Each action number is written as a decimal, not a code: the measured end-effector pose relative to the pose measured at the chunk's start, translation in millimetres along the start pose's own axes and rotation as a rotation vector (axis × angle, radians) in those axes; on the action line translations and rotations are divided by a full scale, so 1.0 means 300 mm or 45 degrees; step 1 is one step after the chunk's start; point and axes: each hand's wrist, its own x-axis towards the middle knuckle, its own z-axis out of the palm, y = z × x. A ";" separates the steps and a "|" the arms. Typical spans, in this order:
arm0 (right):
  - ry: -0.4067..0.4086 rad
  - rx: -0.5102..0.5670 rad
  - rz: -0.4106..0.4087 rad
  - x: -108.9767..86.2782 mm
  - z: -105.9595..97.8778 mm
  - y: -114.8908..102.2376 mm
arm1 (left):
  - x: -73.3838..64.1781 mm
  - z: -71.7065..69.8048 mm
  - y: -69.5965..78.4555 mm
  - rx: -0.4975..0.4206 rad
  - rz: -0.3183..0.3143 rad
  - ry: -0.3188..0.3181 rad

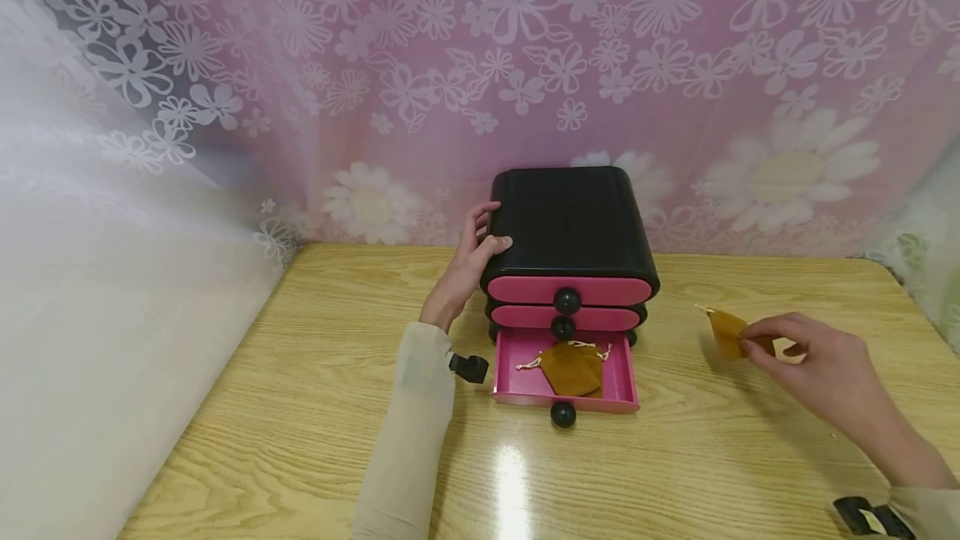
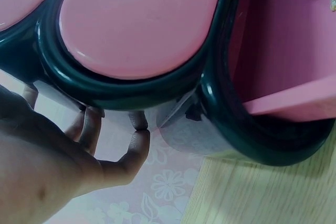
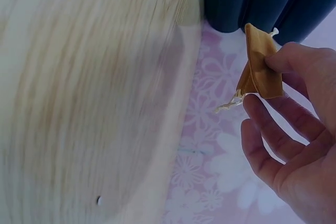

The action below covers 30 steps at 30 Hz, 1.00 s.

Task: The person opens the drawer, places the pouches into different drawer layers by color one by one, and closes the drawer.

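My left hand (image 1: 471,261) holds the left side of a small black drawer cabinet (image 1: 566,219) with pink drawer fronts, its thumb on the top edge and bent fingers against the side wall. The bottom drawer (image 1: 512,386) is pulled out. Inside it lie brown drawstring pouches (image 1: 566,372), overlapping, with pale cords. Off to the cabinet's right, my right hand (image 1: 817,365) pinches another brown drawstring pouch (image 1: 726,333) between thumb and fingers, above the table. In the right wrist view this pouch (image 3: 260,61) looks folded, its cords dangling.
The wood-grain table (image 1: 300,407) reaches back to a pink flowered curtain (image 1: 420,65). Two upper drawers (image 1: 517,290) are closed, each with a round black knob (image 1: 567,301). A white sheet (image 1: 97,273) hangs along the left.
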 end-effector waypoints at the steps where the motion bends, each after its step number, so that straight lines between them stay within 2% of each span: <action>1: 0.005 0.005 -0.016 0.000 0.001 -0.006 | 0.000 -0.001 0.000 0.000 -0.001 0.000; 19: 0.052 0.102 -0.183 -0.005 0.041 -0.114 | 0.003 -0.002 0.002 -0.014 0.006 -0.008; 30: 0.028 0.120 -0.275 -0.005 0.055 -0.171 | -0.003 -0.001 0.001 -0.012 0.001 0.000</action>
